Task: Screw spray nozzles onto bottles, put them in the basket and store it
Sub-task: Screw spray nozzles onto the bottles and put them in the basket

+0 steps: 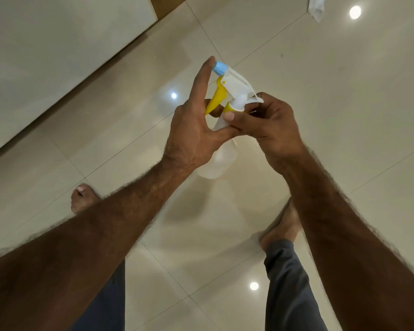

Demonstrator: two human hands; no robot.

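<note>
I hold a translucent white bottle [219, 161] in mid-air above the floor, its base pointing down toward me. On its neck sits a white spray nozzle [234, 88] with a yellow trigger and a light blue tip. My left hand [196, 125] wraps the neck and trigger from the left, index finger stretched up to the blue tip. My right hand [265, 125] pinches the yellow collar under the nozzle from the right. No basket is in view.
Glossy beige floor tiles [320, 91] lie below, with ceiling lights reflected in them. A pale cabinet front or wall panel [58, 56] runs along the upper left. A white cloth [317, 7] lies at the top right. My bare feet stand below the bottle.
</note>
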